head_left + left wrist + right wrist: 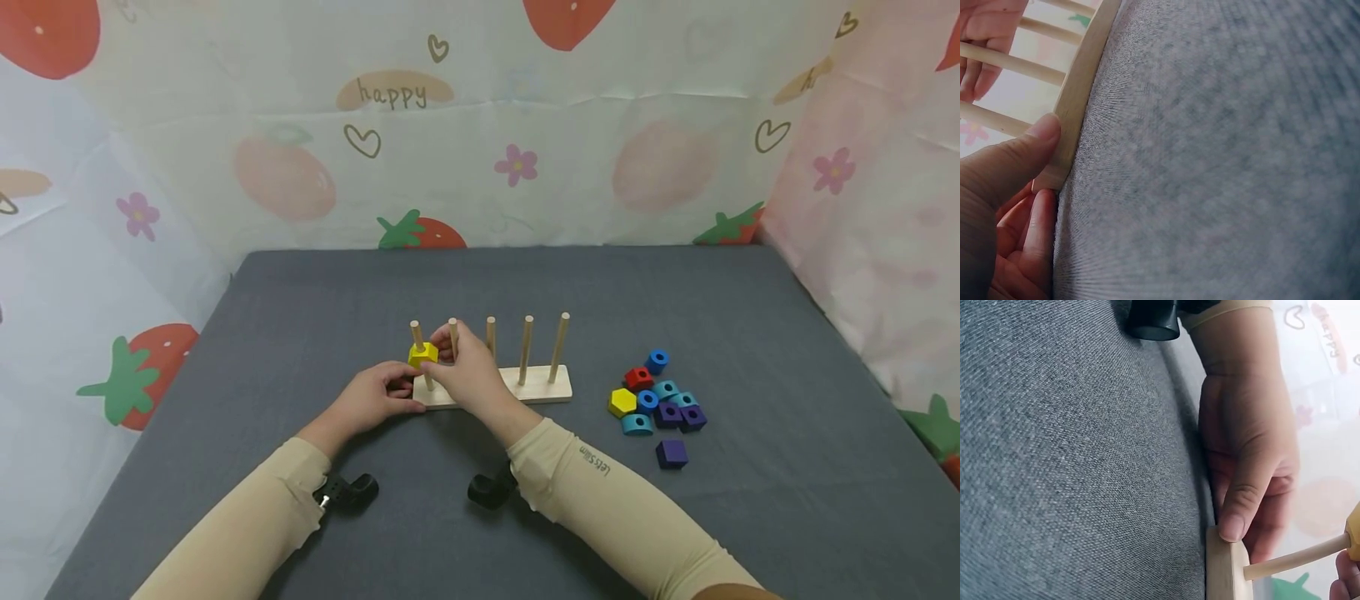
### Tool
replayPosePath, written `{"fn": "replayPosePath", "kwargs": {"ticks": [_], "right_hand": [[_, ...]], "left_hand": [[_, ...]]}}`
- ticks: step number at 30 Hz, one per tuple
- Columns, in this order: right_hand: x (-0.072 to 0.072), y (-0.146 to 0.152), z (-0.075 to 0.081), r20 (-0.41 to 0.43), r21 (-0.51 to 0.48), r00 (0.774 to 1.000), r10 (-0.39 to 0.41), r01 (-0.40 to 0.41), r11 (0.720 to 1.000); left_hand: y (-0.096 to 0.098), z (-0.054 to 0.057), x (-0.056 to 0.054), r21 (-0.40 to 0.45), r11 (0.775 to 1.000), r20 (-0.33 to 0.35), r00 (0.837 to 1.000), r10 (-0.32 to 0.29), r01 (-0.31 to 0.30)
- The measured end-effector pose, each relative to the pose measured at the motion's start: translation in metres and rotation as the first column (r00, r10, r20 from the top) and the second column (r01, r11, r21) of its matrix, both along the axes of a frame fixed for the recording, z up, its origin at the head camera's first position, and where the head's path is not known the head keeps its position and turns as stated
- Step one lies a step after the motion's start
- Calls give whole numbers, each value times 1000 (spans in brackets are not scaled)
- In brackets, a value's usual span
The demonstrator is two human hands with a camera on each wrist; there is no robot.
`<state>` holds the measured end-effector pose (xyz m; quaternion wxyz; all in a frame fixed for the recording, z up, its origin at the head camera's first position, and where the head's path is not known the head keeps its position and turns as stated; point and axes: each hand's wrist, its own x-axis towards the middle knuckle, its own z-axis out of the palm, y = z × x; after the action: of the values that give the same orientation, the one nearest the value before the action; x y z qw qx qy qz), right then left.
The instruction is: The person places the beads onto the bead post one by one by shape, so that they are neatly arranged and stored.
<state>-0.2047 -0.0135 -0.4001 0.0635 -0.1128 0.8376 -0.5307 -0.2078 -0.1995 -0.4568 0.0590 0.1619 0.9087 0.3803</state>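
A pale wooden pegboard (542,386) with several upright dowels stands mid-table. My left hand (381,390) grips its left end; in the left wrist view the thumb (1044,128) presses the base while other fingers lie at its end. A yellow hexagonal block (422,357) sits partway up the leftmost peg (417,332), above the base. My right hand (474,375) reaches across the board and pinches this block, its fingers partly behind the second peg. The right wrist view shows the block (1354,531) at the edge, threaded on the peg, with right fingertips beside it.
Right of the board lies a loose cluster of blocks: a yellow hexagon (622,402), a red block (639,379), blue cylinders (657,361), light-blue arched pieces (637,425) and purple cubes (672,454). Grey cloth (360,292) covers the table; printed curtains (570,125) surround it.
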Motion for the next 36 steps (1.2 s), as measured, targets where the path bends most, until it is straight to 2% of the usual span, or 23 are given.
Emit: {"fn": "replayPosePath", "kwargs": {"ticks": [5, 13, 23, 36], "right_hand": [[1, 1, -6, 32, -16, 999, -3, 4, 1000], [2, 1, -24, 92, -19, 996, -10, 12, 1000], [3, 1, -35, 29, 85, 999, -26, 24, 996], [3, 2, -33, 3, 138, 1000, -16, 15, 990]], "left_hand": [[0, 0, -1, -19, 1000, 15, 1000, 1, -1], [0, 1, 0, 5, 1000, 13, 1000, 1, -1], [0, -2, 0, 14, 1000, 31, 1000, 6, -6], [0, -1, 1, -11, 1000, 24, 1000, 9, -9]]}}
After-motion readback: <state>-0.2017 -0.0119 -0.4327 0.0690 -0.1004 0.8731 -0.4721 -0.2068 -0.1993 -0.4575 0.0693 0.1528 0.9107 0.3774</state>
